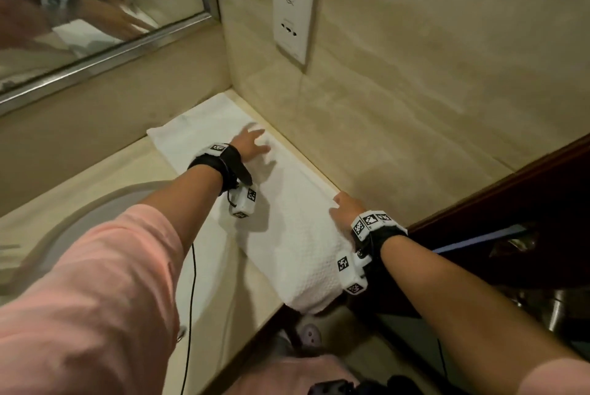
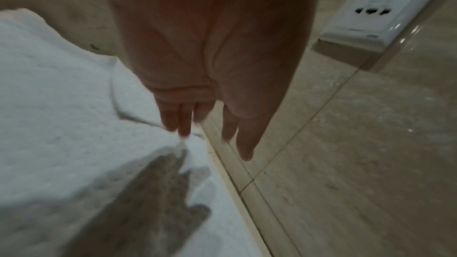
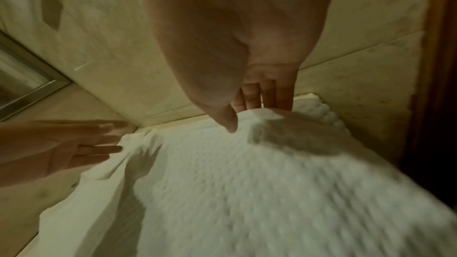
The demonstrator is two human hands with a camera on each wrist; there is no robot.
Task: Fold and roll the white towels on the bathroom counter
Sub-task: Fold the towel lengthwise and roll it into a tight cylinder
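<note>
Head camera view: a white towel (image 1: 281, 219), folded into a long strip, lies on the beige bathroom counter (image 1: 220, 267) along the tiled side wall (image 1: 415, 91), its near end drooping over the counter's front edge. Left hand (image 1: 250, 144) hovers over the far half with fingers straight and spread, gripping nothing. Right hand (image 1: 348, 206) lies on the towel's wall-side edge, fingers extended, not clenched. A white wall socket (image 1: 295, 1) sits above; a mirror (image 1: 95, 5) hangs at left.
</note>
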